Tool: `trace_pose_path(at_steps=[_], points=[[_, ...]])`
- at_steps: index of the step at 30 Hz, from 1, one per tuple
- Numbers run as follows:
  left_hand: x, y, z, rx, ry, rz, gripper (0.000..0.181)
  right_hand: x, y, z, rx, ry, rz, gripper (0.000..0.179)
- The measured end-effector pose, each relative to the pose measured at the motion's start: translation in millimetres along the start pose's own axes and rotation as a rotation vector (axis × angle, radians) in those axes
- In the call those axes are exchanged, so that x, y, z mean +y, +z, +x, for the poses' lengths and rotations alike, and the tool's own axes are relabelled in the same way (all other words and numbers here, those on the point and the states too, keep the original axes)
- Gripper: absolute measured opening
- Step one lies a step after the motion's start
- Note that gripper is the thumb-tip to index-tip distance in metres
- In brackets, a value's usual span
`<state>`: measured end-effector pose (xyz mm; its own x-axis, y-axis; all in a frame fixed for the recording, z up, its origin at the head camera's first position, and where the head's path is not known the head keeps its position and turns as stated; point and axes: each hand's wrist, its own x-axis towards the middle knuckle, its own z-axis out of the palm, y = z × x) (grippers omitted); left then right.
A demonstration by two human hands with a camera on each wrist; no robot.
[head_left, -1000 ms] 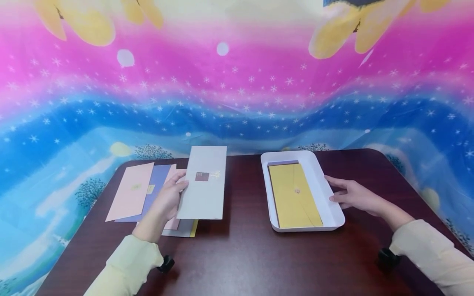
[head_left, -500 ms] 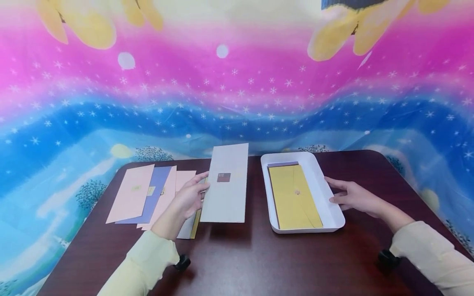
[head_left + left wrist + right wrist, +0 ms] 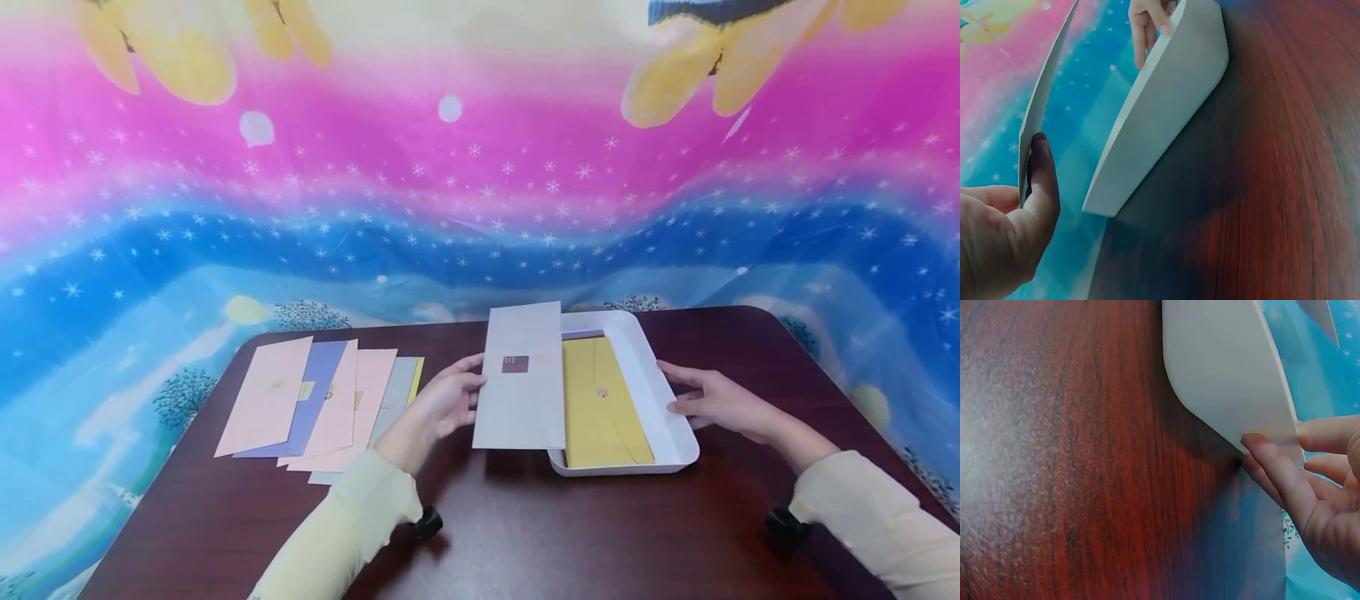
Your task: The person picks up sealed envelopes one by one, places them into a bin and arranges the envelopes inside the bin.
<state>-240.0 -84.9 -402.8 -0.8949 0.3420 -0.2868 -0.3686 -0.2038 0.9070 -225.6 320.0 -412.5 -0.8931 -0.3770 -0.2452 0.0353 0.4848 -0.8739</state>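
Observation:
My left hand (image 3: 447,402) pinches a pale grey envelope (image 3: 521,400) by its left edge, between thumb and fingers. A small dark red square marks its face. Held above the table, the envelope covers part of the left side of a white tray (image 3: 678,433) in the head view; seen from the left wrist, it is thin and edge-on, apart from the tray wall (image 3: 1160,112). A yellow envelope (image 3: 600,417) lies in the tray, with a purple edge showing behind it. My right hand (image 3: 723,404) touches the tray's right side with extended fingers and thumb.
Overlapping envelopes lie at the left of the dark wooden table (image 3: 480,533): pink (image 3: 262,400), purple (image 3: 322,367), more pink (image 3: 375,375), grey (image 3: 393,400) and a yellow edge (image 3: 416,375). A colourful patterned cloth (image 3: 480,183) hangs behind the table.
My left hand has carried the grey envelope rightwards from above the left pile to the tray's left side. The right hand and the tray stay where they were.

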Motion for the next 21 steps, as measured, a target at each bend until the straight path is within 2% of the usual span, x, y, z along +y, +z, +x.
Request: trace_pose_path(at_steps=[8,21], points=[[-6.7,18.0,13.6,-0.035,-0.038,-0.008,0.054,-2,-1,-0.4,-0.003,-0.005,-0.004,0.083],[-14.0,37.1,29.0,-0.066,-0.068,0.014,0.057,-2,-1,0.3,-0.006,-0.005,-0.020,0.083]])
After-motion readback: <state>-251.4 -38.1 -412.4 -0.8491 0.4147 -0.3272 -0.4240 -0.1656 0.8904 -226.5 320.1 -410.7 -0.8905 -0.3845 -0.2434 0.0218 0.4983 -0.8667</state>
